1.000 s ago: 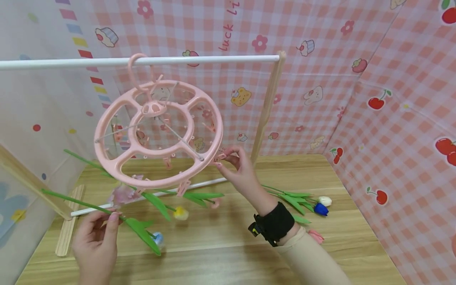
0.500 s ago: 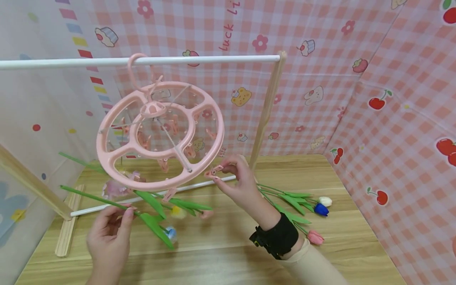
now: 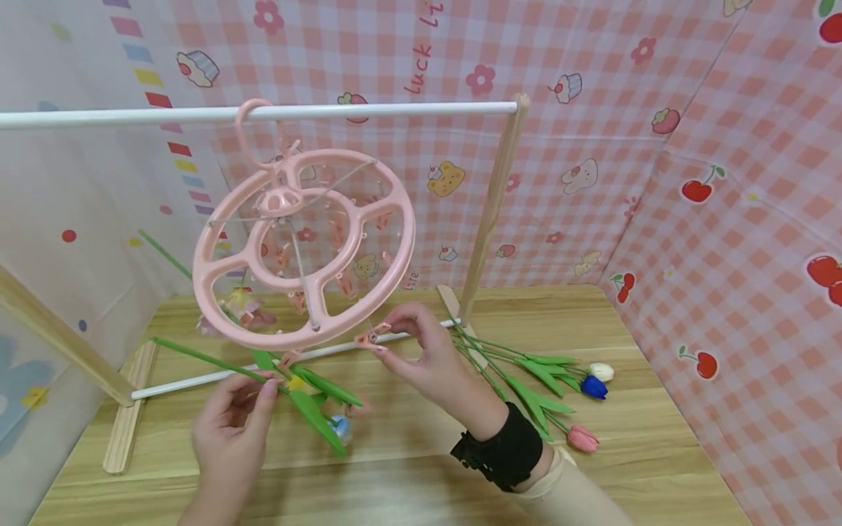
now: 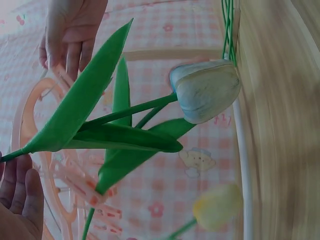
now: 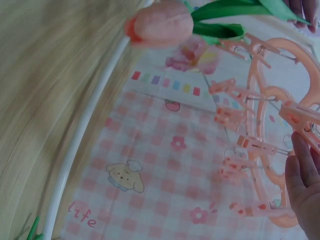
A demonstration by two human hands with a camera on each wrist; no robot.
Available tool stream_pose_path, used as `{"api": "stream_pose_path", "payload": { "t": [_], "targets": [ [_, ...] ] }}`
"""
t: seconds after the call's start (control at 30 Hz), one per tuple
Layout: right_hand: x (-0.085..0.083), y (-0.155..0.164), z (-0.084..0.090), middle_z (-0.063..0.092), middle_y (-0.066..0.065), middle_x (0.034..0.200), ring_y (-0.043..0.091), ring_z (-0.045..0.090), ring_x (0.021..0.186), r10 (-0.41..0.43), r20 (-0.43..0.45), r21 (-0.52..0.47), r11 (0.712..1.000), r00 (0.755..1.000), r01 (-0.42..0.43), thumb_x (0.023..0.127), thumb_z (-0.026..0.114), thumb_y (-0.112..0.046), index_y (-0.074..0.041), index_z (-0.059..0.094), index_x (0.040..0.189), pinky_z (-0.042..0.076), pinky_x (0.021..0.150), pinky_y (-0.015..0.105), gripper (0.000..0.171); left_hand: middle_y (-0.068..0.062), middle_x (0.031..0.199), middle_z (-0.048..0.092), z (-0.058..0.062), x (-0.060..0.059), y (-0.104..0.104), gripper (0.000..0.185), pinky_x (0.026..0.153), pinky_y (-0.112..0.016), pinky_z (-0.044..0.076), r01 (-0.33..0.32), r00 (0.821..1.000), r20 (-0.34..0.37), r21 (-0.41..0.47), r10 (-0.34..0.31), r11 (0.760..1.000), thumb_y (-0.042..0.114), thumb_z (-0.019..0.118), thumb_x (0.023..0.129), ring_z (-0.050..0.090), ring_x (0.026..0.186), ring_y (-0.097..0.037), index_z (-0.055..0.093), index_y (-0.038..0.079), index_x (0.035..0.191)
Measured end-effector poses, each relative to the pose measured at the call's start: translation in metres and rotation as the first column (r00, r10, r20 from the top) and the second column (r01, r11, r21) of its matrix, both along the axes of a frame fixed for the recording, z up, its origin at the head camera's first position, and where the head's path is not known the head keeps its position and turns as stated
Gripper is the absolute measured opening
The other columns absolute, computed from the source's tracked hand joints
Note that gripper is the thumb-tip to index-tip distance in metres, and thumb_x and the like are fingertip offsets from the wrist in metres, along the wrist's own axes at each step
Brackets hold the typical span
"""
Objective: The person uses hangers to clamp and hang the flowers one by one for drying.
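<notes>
My right hand (image 3: 421, 351) pinches a pink clip (image 3: 370, 337) on the tilted round hanger (image 3: 305, 248), squeezing it wide for the green tulip stem (image 3: 217, 359) my left hand (image 3: 233, 427) grips above the counter (image 3: 408, 467).

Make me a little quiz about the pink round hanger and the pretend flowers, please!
1. True or false: the pink round hanger hangs by its hook from the white rail.
2. What does the right hand pinch? A) a pink clip B) a blue tulip C) the wooden post
3. Fill in: the left hand holds a green ____ with a blue flower at its end.

Key:
1. True.
2. A: the fingers pinch a pink clip at the hanger's lower edge.
3. Stem: the stem runs up to the left from that hand. More flowers lie on the table to the right.
</notes>
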State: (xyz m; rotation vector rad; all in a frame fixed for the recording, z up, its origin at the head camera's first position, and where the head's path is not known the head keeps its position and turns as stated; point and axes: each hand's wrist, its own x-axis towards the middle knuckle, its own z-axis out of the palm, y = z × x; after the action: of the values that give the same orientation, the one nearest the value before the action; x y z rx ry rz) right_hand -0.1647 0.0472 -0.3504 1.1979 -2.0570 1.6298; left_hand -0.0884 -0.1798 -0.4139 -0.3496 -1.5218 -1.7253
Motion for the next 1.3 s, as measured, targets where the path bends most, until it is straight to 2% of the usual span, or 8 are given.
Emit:
{"api": "stream_pose_path", "payload": {
  "t": [0.2,0.37,0.6,0.83,1.03,1.2,1.3],
  "targets": [
    [0.002,-0.006,0.000,0.056,0.022,0.100,0.034,0.063,0.093,0.037,-0.023,0.001,0.999,0.999,-0.037,0.077,0.068,0.014,0.010,0.045,0.104,0.054,0.089,0.039,0.036,0.000,0.091,0.071,0.002,-0.002,0.012,0.013,0.073,-0.012,0.055,0.027,1.000,0.009,-0.042,-0.026,0.999,-0.022,0.058,0.079,0.067,0.083,-0.006,0.057,-0.020,0.092],
    [0.005,-0.010,0.002,0.057,0.021,0.100,0.035,0.064,0.092,0.066,-0.006,0.017,0.998,0.998,-0.066,0.078,0.069,0.012,0.009,0.045,0.105,0.055,0.088,0.035,0.036,0.000,0.089,0.070,0.001,-0.005,0.021,0.015,0.075,-0.013,0.055,0.046,0.999,-0.003,-0.069,-0.046,0.997,-0.011,0.065,0.082,0.067,0.081,-0.006,0.057,-0.021,0.090],
    [0.007,-0.013,0.003,0.057,0.020,0.100,0.033,0.064,0.092,0.073,-0.023,0.042,0.997,0.997,-0.072,0.077,0.069,0.012,0.009,0.046,0.105,0.055,0.089,0.033,0.037,0.002,0.090,0.069,0.003,-0.004,0.032,0.012,0.075,-0.014,0.055,0.005,1.000,0.029,-0.161,0.000,0.987,-0.010,0.067,0.081,0.066,0.081,-0.006,0.060,-0.016,0.089],
    [0.005,-0.013,0.005,0.058,0.019,0.098,0.031,0.065,0.091,0.062,-0.014,0.050,0.997,0.998,-0.061,0.078,0.069,0.011,0.007,0.046,0.104,0.055,0.087,0.031,0.035,0.002,0.092,0.069,0.008,-0.001,0.042,0.010,0.075,-0.016,0.056,0.011,1.000,0.027,-0.241,-0.005,0.970,-0.001,0.068,0.084,0.066,0.079,-0.009,0.063,-0.009,0.088],
    [0.004,-0.014,0.006,0.057,0.020,0.098,0.033,0.064,0.091,0.072,0.001,0.054,0.996,0.997,-0.072,0.078,0.069,0.012,0.008,0.045,0.104,0.055,0.087,0.029,0.035,-0.009,0.088,0.067,0.011,0.001,0.047,0.010,0.073,-0.017,0.057,0.027,0.999,-0.012,-0.268,-0.032,0.963,-0.002,0.069,0.083,0.066,0.080,-0.010,0.063,-0.008,0.087],
    [0.002,-0.013,0.003,0.057,0.020,0.098,0.032,0.065,0.091,0.075,0.002,0.053,0.996,0.997,-0.075,0.078,0.069,0.012,0.008,0.045,0.105,0.055,0.087,0.028,0.036,-0.008,0.089,0.068,0.014,0.002,0.048,0.009,0.075,-0.017,0.056,0.046,0.997,-0.046,-0.257,-0.060,0.965,-0.005,0.068,0.082,0.065,0.081,-0.010,0.063,-0.009,0.087],
    [-0.004,-0.013,-0.007,0.057,0.019,0.100,0.032,0.065,0.092,0.076,0.007,0.048,0.996,0.997,-0.077,0.079,0.069,0.010,0.006,0.045,0.106,0.055,0.088,0.029,0.037,-0.005,0.090,0.068,0.017,0.002,0.048,0.009,0.075,-0.017,0.056,0.055,0.996,-0.054,-0.252,-0.071,0.966,-0.013,0.066,0.080,0.065,0.083,-0.008,0.062,-0.011,0.087]
  ]
}}
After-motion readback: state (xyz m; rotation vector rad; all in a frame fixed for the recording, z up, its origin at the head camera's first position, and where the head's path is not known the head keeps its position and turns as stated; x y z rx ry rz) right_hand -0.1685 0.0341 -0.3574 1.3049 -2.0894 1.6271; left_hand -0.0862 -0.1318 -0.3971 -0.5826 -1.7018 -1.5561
